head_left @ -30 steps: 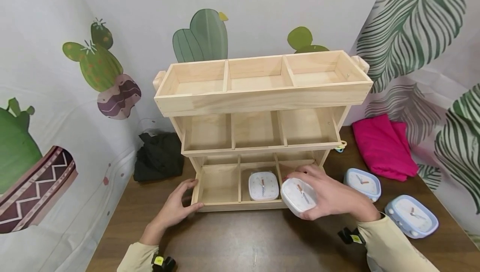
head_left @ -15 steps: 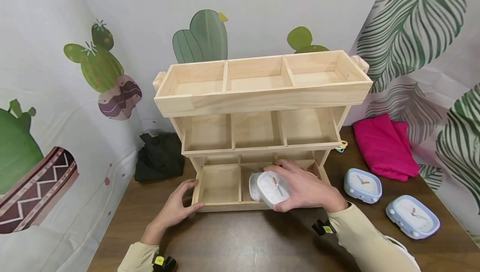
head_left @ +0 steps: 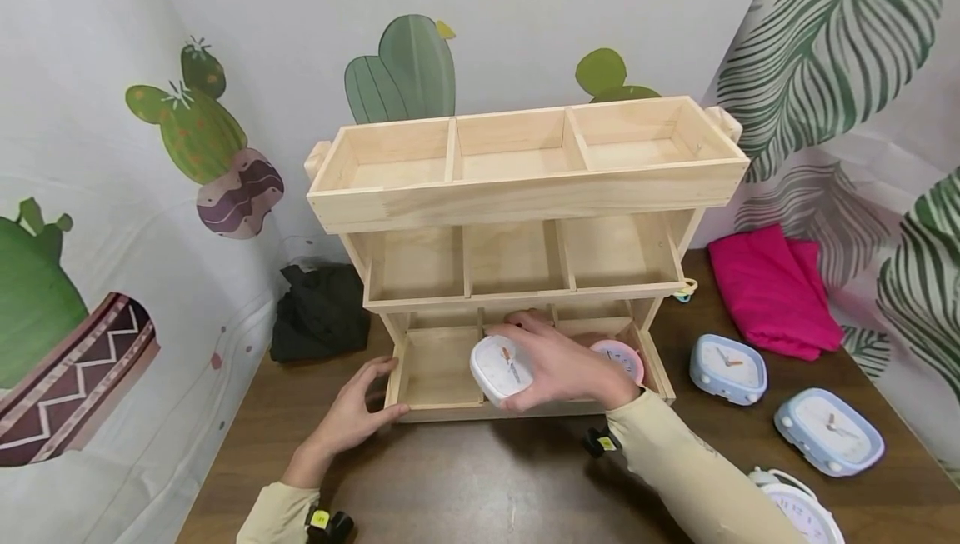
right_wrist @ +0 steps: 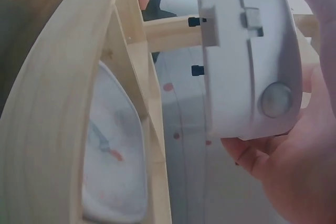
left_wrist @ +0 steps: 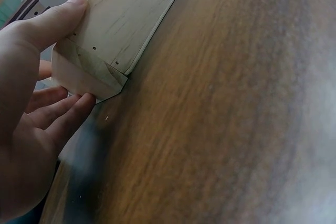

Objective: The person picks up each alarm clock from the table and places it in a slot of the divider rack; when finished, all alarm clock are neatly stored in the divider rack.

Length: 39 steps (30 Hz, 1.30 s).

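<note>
My right hand grips a white alarm clock, tilted, just above the lowest tier of a wooden three-tier shelf. In the right wrist view the clock's back shows two black knobs, away from the wood. Below it another white clock sits in the middle compartment; in the head view my hand hides it. A pink round clock lies in the right compartment, partly behind my wrist. My left hand holds the shelf's lower left corner, thumb on the front board and fingers at the side.
Two light blue clocks lie on the table at the right. A white round clock sits partly behind my right sleeve. Pink cloth is at the back right, dark cloth at the left. The upper tiers have dividers.
My right hand has carried the white clock leftward, from in front of the right compartment to over the divider between the left and middle ones. The left hand has stayed in place.
</note>
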Tool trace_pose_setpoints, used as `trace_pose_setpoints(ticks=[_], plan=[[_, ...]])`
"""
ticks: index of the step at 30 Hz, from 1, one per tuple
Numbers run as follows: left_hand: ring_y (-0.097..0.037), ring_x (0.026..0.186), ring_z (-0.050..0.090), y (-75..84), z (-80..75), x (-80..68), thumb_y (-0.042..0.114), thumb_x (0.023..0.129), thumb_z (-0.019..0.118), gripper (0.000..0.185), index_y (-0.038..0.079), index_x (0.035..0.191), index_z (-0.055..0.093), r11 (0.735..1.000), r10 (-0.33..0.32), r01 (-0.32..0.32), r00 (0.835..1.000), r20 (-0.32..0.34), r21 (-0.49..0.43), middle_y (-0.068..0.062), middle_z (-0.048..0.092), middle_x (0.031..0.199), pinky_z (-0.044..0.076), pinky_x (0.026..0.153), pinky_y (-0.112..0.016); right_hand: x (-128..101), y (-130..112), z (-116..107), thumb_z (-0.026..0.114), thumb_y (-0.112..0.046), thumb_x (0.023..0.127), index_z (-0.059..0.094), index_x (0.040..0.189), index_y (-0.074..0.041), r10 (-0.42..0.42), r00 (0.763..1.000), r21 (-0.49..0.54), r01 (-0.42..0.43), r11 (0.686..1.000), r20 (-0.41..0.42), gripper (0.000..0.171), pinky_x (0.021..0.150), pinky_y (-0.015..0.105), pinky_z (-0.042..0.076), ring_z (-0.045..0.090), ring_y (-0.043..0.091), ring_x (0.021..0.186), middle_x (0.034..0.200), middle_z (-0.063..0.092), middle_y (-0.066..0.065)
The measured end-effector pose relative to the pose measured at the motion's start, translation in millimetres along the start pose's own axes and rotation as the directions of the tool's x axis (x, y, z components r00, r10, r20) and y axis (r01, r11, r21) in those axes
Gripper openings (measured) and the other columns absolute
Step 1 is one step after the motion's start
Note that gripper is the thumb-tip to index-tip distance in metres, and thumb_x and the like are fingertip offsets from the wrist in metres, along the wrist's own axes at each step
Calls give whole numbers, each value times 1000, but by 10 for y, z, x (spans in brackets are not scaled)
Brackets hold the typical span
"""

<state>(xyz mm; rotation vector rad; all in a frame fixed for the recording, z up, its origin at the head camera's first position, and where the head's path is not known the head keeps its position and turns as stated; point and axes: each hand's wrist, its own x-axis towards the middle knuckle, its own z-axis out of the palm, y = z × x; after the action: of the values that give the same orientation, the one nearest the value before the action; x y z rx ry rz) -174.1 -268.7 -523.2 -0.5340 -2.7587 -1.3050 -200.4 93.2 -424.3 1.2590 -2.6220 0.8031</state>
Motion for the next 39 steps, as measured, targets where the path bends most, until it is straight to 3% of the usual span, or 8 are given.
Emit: trace_pose_setpoints(ticks=[9,15,31,39], plan=[[-35,128,49,23,-4,-2,39,76,83,77,8,138,49,1000,-3,3,1000,3,-5,-14,46,142,58,88,-43,280,-44,181,82,-54,58,53,133,-18,24,999,27,-25,999,34,88,85,30,52,47,16,111,124,51,5],[-34,128,49,9,9,2,38,76,84,77,7,137,49,1000,0,0,1000,1,-14,-14,45,142,57,88,-41,428,-77,299,84,-53,58,53,133,-19,49,997,64,-52,997,57,88,81,26,49,47,13,106,121,52,2],[-32,124,52,-3,23,-3,33,76,85,74,7,135,50,998,36,-36,999,-10,-43,-12,48,140,58,88,-42,668,-188,694,89,-47,57,52,137,-23,168,981,173,-182,968,96,91,83,25,49,48,14,103,125,49,3],[-31,127,49,-15,2,7,33,75,85,74,7,135,51,999,25,-26,1000,-9,-41,-12,47,141,57,89,-40,772,-191,855,85,-53,59,49,141,-14,178,980,91,-186,978,85,98,87,31,50,43,21,114,128,49,8]])
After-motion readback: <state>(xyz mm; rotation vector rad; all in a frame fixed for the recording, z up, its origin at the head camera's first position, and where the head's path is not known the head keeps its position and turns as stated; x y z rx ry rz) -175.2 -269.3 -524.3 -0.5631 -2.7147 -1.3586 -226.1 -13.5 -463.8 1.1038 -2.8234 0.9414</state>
